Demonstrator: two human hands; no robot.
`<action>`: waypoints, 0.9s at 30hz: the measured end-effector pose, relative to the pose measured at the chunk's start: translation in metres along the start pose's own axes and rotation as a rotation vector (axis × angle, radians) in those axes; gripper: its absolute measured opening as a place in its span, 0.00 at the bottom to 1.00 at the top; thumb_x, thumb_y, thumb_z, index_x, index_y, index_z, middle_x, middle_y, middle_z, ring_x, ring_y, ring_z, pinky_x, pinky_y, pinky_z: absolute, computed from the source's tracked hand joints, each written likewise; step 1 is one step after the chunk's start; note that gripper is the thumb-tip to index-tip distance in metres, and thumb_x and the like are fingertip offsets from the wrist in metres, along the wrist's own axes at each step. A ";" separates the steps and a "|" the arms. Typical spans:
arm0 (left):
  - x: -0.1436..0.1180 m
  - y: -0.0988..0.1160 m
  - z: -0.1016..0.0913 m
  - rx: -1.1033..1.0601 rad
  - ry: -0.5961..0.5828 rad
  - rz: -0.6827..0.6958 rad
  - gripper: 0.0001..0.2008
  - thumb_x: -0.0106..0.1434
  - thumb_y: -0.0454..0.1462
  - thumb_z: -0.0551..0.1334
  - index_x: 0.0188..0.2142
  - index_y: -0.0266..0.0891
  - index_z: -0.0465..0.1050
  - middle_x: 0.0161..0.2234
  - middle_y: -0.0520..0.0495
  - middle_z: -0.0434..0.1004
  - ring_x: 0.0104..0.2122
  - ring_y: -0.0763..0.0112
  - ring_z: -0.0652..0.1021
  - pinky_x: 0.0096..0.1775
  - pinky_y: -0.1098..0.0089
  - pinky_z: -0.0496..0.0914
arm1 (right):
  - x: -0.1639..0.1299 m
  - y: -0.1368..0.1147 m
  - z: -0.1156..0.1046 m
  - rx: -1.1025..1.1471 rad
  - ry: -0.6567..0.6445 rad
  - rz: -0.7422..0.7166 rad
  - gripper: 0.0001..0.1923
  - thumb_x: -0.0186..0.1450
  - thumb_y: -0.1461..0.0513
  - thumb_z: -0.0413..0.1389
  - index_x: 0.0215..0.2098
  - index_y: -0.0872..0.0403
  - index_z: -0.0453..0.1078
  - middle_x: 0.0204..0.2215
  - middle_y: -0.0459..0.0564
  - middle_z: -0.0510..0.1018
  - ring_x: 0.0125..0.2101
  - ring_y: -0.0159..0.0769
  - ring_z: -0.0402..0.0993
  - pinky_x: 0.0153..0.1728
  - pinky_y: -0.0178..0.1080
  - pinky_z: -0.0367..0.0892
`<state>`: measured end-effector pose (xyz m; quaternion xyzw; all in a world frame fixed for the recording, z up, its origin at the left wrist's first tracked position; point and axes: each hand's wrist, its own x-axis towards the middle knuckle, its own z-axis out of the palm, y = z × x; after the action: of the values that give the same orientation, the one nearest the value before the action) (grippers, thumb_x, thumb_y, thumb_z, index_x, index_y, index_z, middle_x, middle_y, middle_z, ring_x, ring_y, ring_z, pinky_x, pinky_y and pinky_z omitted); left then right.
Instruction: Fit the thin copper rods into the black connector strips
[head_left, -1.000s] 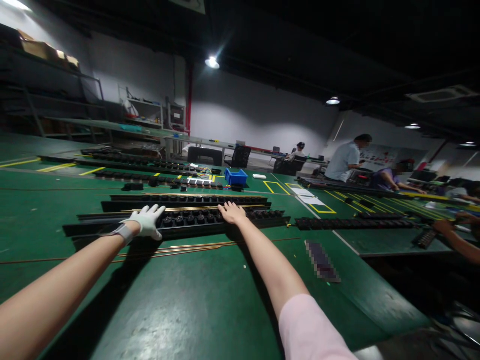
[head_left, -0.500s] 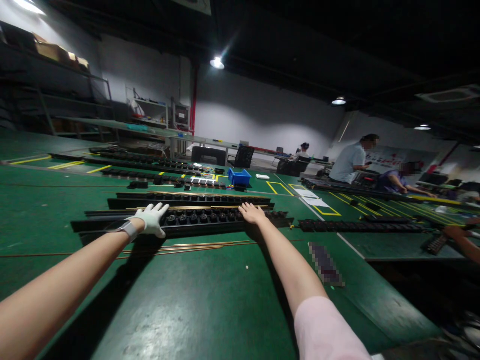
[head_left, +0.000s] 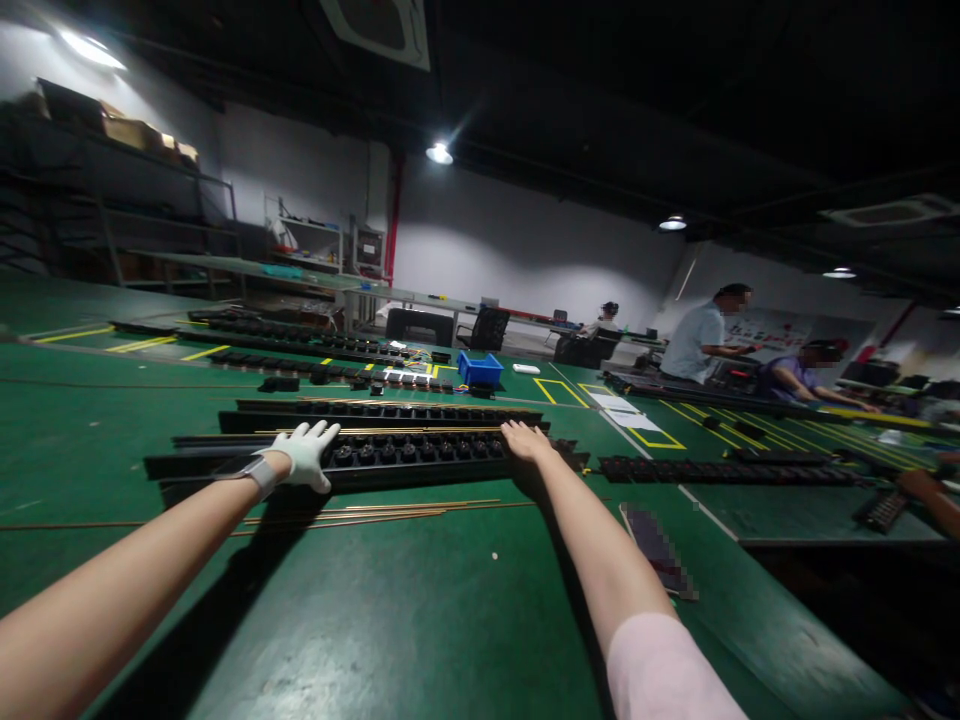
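My left hand (head_left: 304,457), in a white glove, lies with its fingers spread on the left part of a long black rail (head_left: 420,452) that carries a row of round black parts. Bare and stretched flat, my right hand (head_left: 527,441) rests on the right part of the same rail. Thin brass-coloured rods (head_left: 420,431) run along its far side, between the two hands. Behind it stands another black rail (head_left: 360,411) of similar shape. Several loose rods (head_left: 375,514) lie on the green table in front.
A blue bin (head_left: 480,369) stands behind the rails, near a white object (head_left: 526,369). Paper sheets (head_left: 621,411) lie to the right, and a phone-like slab (head_left: 656,550) is beside my right forearm. More black strips (head_left: 720,469) extend rightward. Other people (head_left: 697,335) are at the far right.
My right hand has slid a little to the right along the rail. My left hand stays in about the same place. The whole view has tilted slightly upward.
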<state>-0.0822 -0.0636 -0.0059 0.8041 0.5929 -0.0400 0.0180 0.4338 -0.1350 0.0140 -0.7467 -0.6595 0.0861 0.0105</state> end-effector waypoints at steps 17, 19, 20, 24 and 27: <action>0.008 -0.007 0.008 -0.025 0.012 0.003 0.73 0.40 0.49 0.77 0.81 0.43 0.43 0.81 0.30 0.38 0.78 0.29 0.45 0.72 0.33 0.48 | 0.002 -0.049 -0.002 -0.036 0.061 -0.127 0.36 0.82 0.44 0.32 0.82 0.45 0.50 0.80 0.48 0.52 0.79 0.44 0.46 0.77 0.58 0.39; 0.010 -0.008 0.010 -0.032 0.005 -0.003 0.74 0.39 0.50 0.77 0.81 0.45 0.43 0.81 0.32 0.37 0.79 0.29 0.43 0.73 0.34 0.47 | 0.003 -0.053 -0.002 -0.037 0.075 -0.146 0.36 0.82 0.43 0.32 0.82 0.44 0.47 0.81 0.46 0.48 0.79 0.42 0.43 0.77 0.58 0.38; 0.011 -0.008 0.010 -0.032 0.001 -0.006 0.75 0.38 0.51 0.77 0.81 0.46 0.43 0.81 0.32 0.36 0.79 0.30 0.43 0.73 0.34 0.46 | 0.003 -0.055 0.000 -0.036 0.072 -0.155 0.36 0.82 0.43 0.32 0.82 0.44 0.46 0.81 0.46 0.47 0.79 0.42 0.43 0.77 0.58 0.39; 0.013 -0.009 0.010 -0.021 -0.013 -0.014 0.77 0.36 0.55 0.77 0.82 0.47 0.41 0.82 0.34 0.34 0.79 0.32 0.43 0.73 0.35 0.46 | 0.003 -0.057 0.010 -0.030 0.040 -0.167 0.36 0.81 0.42 0.32 0.82 0.44 0.50 0.80 0.46 0.50 0.79 0.42 0.46 0.76 0.55 0.43; 0.012 -0.008 0.008 -0.025 -0.020 -0.019 0.78 0.36 0.56 0.77 0.82 0.48 0.40 0.82 0.34 0.34 0.79 0.31 0.42 0.73 0.34 0.46 | 0.002 -0.056 0.014 -0.018 0.038 -0.161 0.36 0.81 0.41 0.32 0.82 0.43 0.50 0.80 0.46 0.49 0.79 0.42 0.45 0.77 0.55 0.43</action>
<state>-0.0872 -0.0507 -0.0152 0.7976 0.6009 -0.0408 0.0333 0.3773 -0.1271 0.0071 -0.6928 -0.7178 0.0649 0.0231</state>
